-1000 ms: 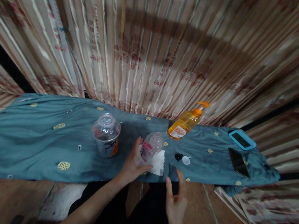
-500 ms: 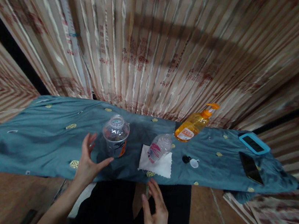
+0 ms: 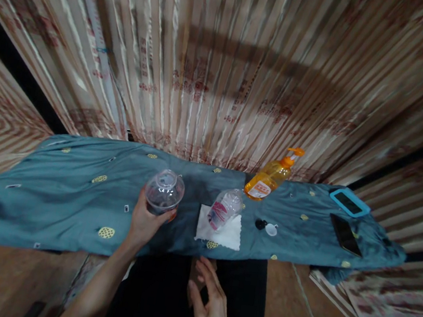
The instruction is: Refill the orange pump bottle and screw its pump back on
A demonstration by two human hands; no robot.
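My left hand (image 3: 146, 223) covers the lower half of the clear jar (image 3: 164, 193), so I can't read its label; only an orange sliver peeks out past the fingers. My right hand (image 3: 210, 305) gets chopped off at the wrist by the bottom edge. The small bottle (image 3: 224, 210) has a pink label that's way too blurry to read, same with the orange pump bottle (image 3: 270, 178) label. The 2 tiny caps (image 3: 266, 227), 1 dark and 1 white, are too small to make out. The cloth (image 3: 52, 194) runs off the left edge.
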